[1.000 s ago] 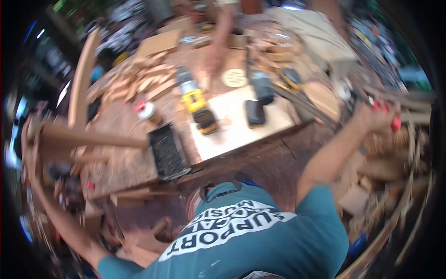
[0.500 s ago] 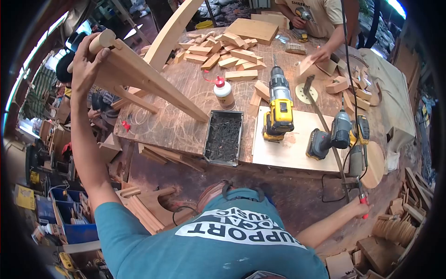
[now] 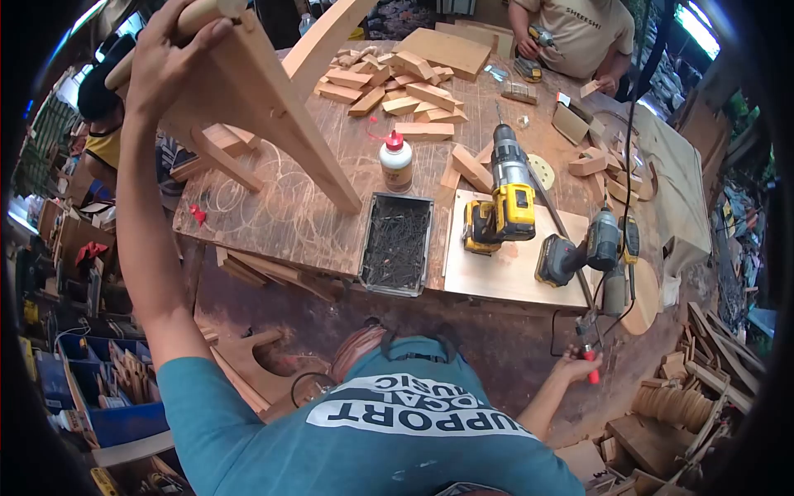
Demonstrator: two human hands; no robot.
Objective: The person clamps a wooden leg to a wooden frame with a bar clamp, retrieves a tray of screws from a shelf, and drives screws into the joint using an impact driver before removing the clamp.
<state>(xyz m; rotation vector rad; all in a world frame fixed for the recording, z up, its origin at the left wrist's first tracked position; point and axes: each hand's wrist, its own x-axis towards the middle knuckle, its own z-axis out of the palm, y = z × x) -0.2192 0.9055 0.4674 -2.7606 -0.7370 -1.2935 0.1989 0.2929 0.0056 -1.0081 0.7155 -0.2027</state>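
My left hand (image 3: 169,62) is wrapped round the top end of a wooden frame (image 3: 265,107) with long legs, which stands tilted on the workbench (image 3: 306,240). Low on the right, my right hand (image 3: 576,364) grips the red handle (image 3: 590,366) of a bar clamp, whose long metal bar (image 3: 556,217) runs up over the bench edge. Near the frame's leg are a black tray of screws (image 3: 397,244) and a white glue bottle with a red cap (image 3: 396,164). A yellow drill (image 3: 511,194) and a dark impact driver (image 3: 579,250) stand on a pale board (image 3: 488,269).
Wood blocks (image 3: 413,87) are piled at the back. Across the bench, a person in a beige shirt (image 3: 583,29) holds a drill and a small block. Another person in yellow (image 3: 103,145) is at the left. Offcuts (image 3: 678,413) lie at lower right, a blue bin (image 3: 124,422) at lower left.
After a blurred view, the scene is sharp. Since half a second ago, my right hand and the clamp handle have moved left. The other person's hand has drawn back from the bench with a block.
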